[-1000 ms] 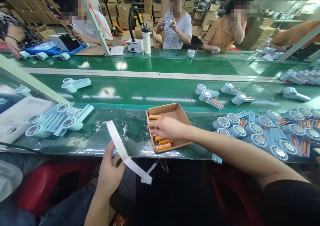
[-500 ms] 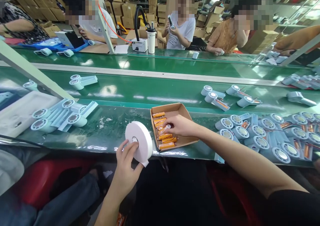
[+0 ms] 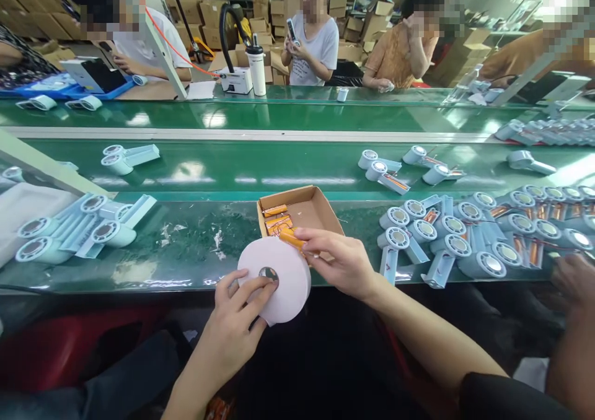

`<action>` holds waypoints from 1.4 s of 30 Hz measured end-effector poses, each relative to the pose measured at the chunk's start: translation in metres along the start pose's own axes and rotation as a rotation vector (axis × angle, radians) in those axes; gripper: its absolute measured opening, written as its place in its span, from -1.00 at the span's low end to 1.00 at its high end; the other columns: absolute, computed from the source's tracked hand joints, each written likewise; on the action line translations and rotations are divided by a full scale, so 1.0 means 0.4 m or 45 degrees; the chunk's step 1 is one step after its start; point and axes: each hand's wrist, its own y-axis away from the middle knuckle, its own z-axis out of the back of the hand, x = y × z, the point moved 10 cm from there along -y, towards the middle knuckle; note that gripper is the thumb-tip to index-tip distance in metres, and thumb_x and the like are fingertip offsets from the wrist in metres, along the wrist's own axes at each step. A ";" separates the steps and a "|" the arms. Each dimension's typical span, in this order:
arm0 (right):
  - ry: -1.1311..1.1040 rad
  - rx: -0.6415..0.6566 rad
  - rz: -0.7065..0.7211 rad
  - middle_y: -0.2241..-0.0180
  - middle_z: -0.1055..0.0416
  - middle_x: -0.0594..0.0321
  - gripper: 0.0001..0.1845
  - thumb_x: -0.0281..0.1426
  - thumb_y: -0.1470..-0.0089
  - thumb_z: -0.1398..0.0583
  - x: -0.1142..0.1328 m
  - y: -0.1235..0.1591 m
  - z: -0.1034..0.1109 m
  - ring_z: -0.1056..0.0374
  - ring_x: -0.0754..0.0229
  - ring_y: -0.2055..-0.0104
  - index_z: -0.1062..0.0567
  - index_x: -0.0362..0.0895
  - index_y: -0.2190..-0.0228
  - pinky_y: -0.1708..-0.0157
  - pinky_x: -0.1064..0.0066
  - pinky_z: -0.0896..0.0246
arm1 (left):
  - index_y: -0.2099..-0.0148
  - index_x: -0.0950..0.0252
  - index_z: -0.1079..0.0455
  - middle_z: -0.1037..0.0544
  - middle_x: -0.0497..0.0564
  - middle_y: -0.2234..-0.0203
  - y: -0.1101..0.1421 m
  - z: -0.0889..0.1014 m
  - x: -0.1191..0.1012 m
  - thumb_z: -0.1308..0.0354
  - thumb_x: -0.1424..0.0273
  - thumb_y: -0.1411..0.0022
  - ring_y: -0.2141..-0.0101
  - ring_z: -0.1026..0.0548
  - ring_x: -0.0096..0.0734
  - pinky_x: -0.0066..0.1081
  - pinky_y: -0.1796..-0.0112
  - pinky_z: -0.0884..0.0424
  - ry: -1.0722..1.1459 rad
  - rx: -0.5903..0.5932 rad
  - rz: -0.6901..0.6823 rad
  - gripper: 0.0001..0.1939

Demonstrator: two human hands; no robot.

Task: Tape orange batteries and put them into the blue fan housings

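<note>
My left hand [image 3: 242,308] is closed on a large white roll of tape [image 3: 286,296], with fingers in its centre hole and the thumb at its lower edge. An orange battery [image 3: 292,239] with thin wires is pinched in my right hand [image 3: 341,260], just above the roll's upper edge. Behind the roll stands a shallow cardboard box [image 3: 325,215] at the bench's front. Several more orange batteries [image 3: 275,210] lie along its left side; the roll and my right hand hide the box's near part.
Light-blue housings [image 3: 453,225] crowd the bench at right, many with orange batteries inside. More blue housings [image 3: 111,231] lie at left. A green conveyor belt [image 3: 260,160] runs behind, carrying several housings. A co-worker's hand [image 3: 574,277] is at far right. Other people sit across the belt.
My right hand has lifted an orange battery out of the box and brought it toward the tape roll. The roll has turned its flat face more toward me. The whole view has shifted slightly.
</note>
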 end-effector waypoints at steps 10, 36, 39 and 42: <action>-0.695 0.438 -0.973 -0.01 -0.66 0.12 -0.54 -0.30 -0.18 -0.39 -0.133 0.096 -0.024 -0.62 0.01 -0.02 -0.60 -0.08 -0.11 -0.05 0.18 -0.58 | -0.21 0.22 -0.55 -0.67 -0.10 -0.07 -0.048 0.040 -0.037 0.01 0.71 -0.38 -0.05 -0.43 -0.14 -0.12 -0.26 -0.33 -0.389 0.102 -0.402 -0.47; -0.476 -0.720 -0.640 0.08 -0.68 0.26 -0.67 -0.23 -0.18 -0.44 -0.159 0.137 0.330 -0.64 0.06 0.08 -0.63 0.05 0.03 0.10 0.20 -0.66 | -0.27 0.29 -0.50 -0.62 0.21 0.01 -0.139 -0.058 0.001 -0.39 0.38 -0.24 -0.05 -0.37 0.05 0.01 -0.10 -0.47 -0.062 0.171 -0.018 -0.44; -0.263 -0.242 -0.681 0.09 -0.70 0.20 -0.67 -0.39 -0.19 -0.42 -0.099 0.177 0.172 -0.66 0.03 0.10 -0.65 0.01 0.00 0.05 0.19 -0.64 | -0.36 0.23 -0.43 -0.57 0.20 -0.16 -0.213 -0.060 0.082 -0.39 0.16 -0.27 -0.23 -0.31 0.16 0.15 -0.22 -0.39 0.002 0.337 0.058 -0.33; -0.053 -0.039 -0.596 0.05 -0.69 0.15 -0.67 -0.43 -0.24 -0.36 -0.052 0.199 0.111 -0.64 0.00 0.03 -0.66 0.02 -0.03 -0.05 0.19 -0.59 | -0.32 0.19 -0.47 -0.57 0.15 -0.17 -0.245 -0.048 0.034 -0.26 0.10 -0.40 -0.25 -0.35 0.02 0.03 -0.25 -0.38 0.251 0.251 0.021 -0.46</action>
